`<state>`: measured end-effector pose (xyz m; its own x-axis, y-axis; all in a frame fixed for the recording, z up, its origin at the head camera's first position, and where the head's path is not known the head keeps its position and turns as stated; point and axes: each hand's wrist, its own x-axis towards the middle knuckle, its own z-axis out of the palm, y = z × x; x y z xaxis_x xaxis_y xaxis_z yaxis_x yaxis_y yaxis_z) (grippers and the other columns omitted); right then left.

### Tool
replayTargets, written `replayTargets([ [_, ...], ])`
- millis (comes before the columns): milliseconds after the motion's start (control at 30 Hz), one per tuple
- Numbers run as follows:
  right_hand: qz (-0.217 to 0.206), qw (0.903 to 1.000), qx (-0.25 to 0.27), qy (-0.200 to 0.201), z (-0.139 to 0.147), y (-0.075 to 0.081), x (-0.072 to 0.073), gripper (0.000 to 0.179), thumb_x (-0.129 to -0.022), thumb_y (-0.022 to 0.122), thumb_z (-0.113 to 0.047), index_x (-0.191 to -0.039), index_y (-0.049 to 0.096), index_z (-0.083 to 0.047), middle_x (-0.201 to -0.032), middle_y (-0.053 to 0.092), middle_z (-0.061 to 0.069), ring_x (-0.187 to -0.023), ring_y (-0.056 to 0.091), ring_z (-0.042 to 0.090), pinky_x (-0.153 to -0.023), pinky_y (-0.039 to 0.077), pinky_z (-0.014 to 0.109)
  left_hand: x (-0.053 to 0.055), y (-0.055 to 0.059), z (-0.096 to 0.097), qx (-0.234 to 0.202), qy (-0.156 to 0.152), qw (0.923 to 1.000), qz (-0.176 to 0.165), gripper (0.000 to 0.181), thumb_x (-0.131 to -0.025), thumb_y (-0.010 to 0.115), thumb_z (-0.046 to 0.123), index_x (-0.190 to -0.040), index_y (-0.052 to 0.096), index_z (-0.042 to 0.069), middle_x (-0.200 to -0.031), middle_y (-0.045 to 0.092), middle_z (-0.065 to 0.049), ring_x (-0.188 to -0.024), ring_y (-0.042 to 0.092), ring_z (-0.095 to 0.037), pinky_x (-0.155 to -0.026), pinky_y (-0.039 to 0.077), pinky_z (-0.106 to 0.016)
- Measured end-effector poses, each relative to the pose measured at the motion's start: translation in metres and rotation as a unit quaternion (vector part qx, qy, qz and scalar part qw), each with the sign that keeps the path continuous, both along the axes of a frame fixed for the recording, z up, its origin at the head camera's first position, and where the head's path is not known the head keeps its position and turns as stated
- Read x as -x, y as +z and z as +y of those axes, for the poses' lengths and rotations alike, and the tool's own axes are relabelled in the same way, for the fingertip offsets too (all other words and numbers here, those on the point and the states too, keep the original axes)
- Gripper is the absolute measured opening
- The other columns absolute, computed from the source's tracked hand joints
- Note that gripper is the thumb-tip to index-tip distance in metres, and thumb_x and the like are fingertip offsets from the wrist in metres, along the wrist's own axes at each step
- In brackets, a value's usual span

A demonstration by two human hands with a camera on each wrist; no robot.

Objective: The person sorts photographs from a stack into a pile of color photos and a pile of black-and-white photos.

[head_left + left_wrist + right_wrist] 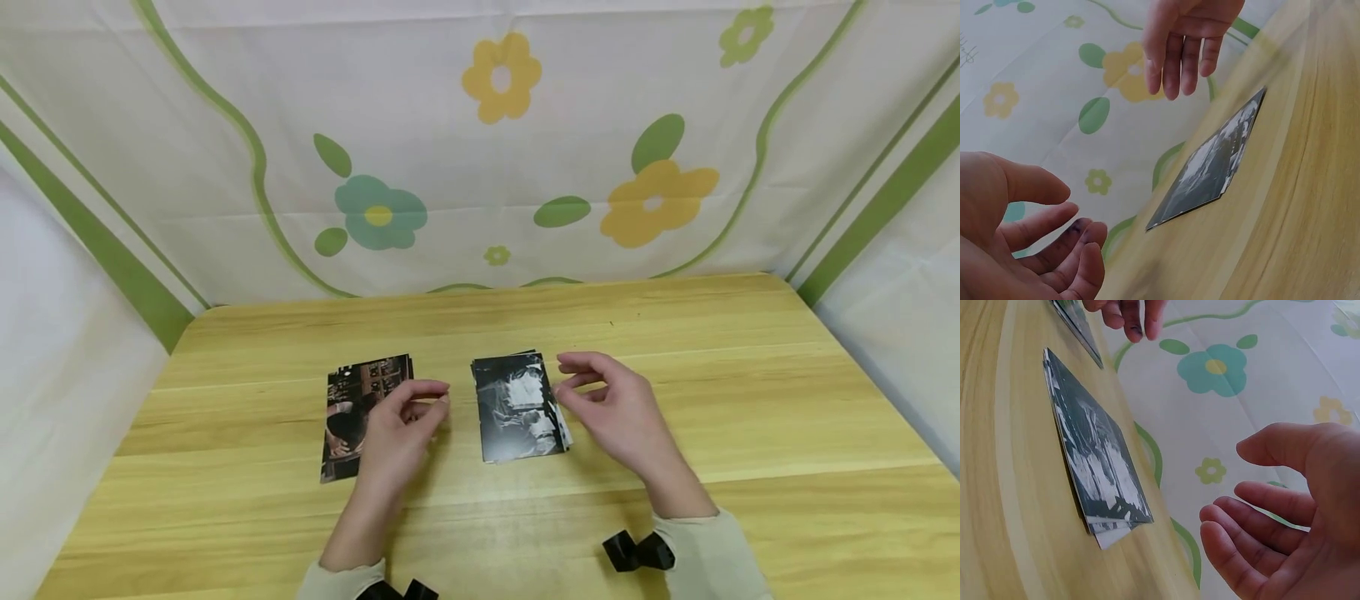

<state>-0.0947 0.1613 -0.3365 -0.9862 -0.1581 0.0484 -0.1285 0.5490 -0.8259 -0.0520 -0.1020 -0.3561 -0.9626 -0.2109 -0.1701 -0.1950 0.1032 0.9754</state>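
Observation:
Two stacks of photo cards lie on the wooden table. The black-and-white stack (517, 408) is in the middle, its cards slightly fanned at the right edge. On the left is a darker colour stack (347, 417), partly covered in the head view by my left hand (401, 429). That hand hovers with relaxed, bent fingers, and nothing shows between them in the left wrist view. My right hand (618, 408) is just right of the black-and-white stack, fingers loosely bent and holding nothing. In the right wrist view its fingers are apart from the black-and-white stack (1094, 444).
A white cloth with flowers (450, 150) hangs behind the table's far edge, and white cloth sides stand left and right. The table (750, 400) has a wood grain. Black devices (637, 552) are strapped at both wrists.

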Motion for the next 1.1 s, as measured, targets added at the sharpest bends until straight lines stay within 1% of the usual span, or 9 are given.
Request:
replayTargets([
  [100, 0.004, 1.0, -0.001, -0.008, 0.003, -0.001, 0.001, 0.041, -0.102, 0.076, -0.02, -0.14, 0.068, -0.008, -0.134, 0.074, 0.012, -0.113, 0.071, 0.022, -0.091, 0.059, 0.025, 0.001, -0.002, 0.001, -0.002, -0.003, 1.0, -0.001, 0.026, -0.101, 0.072, 0.008, -0.127, 0.073, 0.004, -0.121, 0.073, -0.013, -0.093, 0.067, -0.017, -0.073, 0.055, -0.025],
  [300, -0.012, 0.9999, 0.001, -0.005, 0.002, -0.008, 0.007, 0.043, -0.1, 0.077, -0.019, -0.14, 0.068, -0.007, -0.133, 0.074, 0.013, -0.113, 0.07, 0.023, -0.093, 0.061, 0.029, 0.001, -0.008, 0.003, 0.0, -0.009, 0.9999, -0.01, 0.028, -0.102, 0.071, 0.011, -0.129, 0.071, 0.004, -0.127, 0.073, -0.015, -0.1, 0.071, -0.018, -0.081, 0.057, -0.024],
  [433, -0.031, 0.9995, -0.001, 0.001, -0.001, -0.014, 0.01, 0.043, -0.099, 0.077, -0.018, -0.14, 0.067, -0.007, -0.132, 0.074, 0.011, -0.114, 0.07, 0.023, -0.099, 0.062, 0.037, 0.001, -0.013, 0.005, 0.012, -0.032, 0.9993, -0.015, 0.031, -0.102, 0.072, 0.015, -0.131, 0.07, 0.005, -0.131, 0.071, -0.015, -0.105, 0.072, -0.019, -0.088, 0.057, -0.027],
  [533, -0.044, 0.999, 0.006, 0.005, -0.002, -0.018, 0.011, 0.043, -0.1, 0.076, -0.017, -0.14, 0.066, -0.006, -0.131, 0.073, 0.012, -0.115, 0.07, 0.024, -0.103, 0.061, 0.041, 0.0, -0.016, 0.007, 0.027, -0.05, 0.9982, -0.019, 0.034, -0.102, 0.073, 0.018, -0.133, 0.068, 0.006, -0.134, 0.07, -0.014, -0.108, 0.07, -0.019, -0.09, 0.056, -0.03],
  [600, -0.051, 0.9986, 0.012, 0.005, -0.003, -0.02, 0.01, 0.043, -0.1, 0.076, -0.017, -0.141, 0.066, -0.006, -0.13, 0.073, 0.012, -0.115, 0.07, 0.024, -0.102, 0.061, 0.04, 0.0, -0.017, 0.008, 0.035, -0.058, 0.9975, -0.018, 0.035, -0.101, 0.073, 0.019, -0.134, 0.068, 0.007, -0.136, 0.069, -0.014, -0.11, 0.07, -0.021, -0.09, 0.056, -0.031],
  [733, -0.06, 0.998, 0.022, -0.004, -0.004, -0.023, 0.01, 0.043, -0.1, 0.076, -0.019, -0.14, 0.066, -0.007, -0.13, 0.074, 0.012, -0.115, 0.07, 0.024, -0.095, 0.06, 0.03, 0.0, -0.019, 0.009, 0.043, -0.065, 0.9969, -0.013, 0.036, -0.102, 0.073, 0.019, -0.134, 0.067, 0.006, -0.139, 0.067, -0.014, -0.111, 0.068, -0.022, -0.092, 0.056, -0.032],
  [833, -0.063, 0.9977, 0.023, -0.009, -0.003, -0.026, 0.01, 0.042, -0.1, 0.076, -0.019, -0.14, 0.067, -0.008, -0.129, 0.074, 0.011, -0.114, 0.07, 0.024, -0.095, 0.058, 0.029, 0.0, -0.02, 0.011, 0.044, -0.068, 0.9966, -0.011, 0.038, -0.102, 0.073, 0.019, -0.136, 0.067, 0.005, -0.14, 0.067, -0.014, -0.111, 0.068, -0.022, -0.092, 0.055, -0.033],
  [933, -0.062, 0.9978, 0.018, -0.009, -0.002, -0.029, 0.009, 0.042, -0.099, 0.077, -0.019, -0.139, 0.068, -0.008, -0.128, 0.074, 0.01, -0.112, 0.07, 0.022, -0.098, 0.057, 0.033, 0.0, -0.022, 0.014, 0.045, -0.072, 0.9964, -0.008, 0.043, -0.101, 0.073, 0.018, -0.141, 0.064, 0.006, -0.142, 0.066, -0.014, -0.107, 0.065, -0.022, -0.089, 0.054, -0.033],
  [1100, -0.069, 0.9976, 0.002, -0.006, -0.002, -0.032, 0.009, 0.044, -0.097, 0.079, -0.016, -0.138, 0.068, -0.007, -0.127, 0.074, 0.011, -0.107, 0.071, 0.021, -0.089, 0.057, 0.033, -0.001, -0.025, 0.02, 0.056, -0.097, 0.9938, -0.002, 0.053, -0.1, 0.074, 0.02, -0.149, 0.058, 0.007, -0.148, 0.062, -0.014, -0.1, 0.06, -0.02, -0.08, 0.051, -0.028],
])
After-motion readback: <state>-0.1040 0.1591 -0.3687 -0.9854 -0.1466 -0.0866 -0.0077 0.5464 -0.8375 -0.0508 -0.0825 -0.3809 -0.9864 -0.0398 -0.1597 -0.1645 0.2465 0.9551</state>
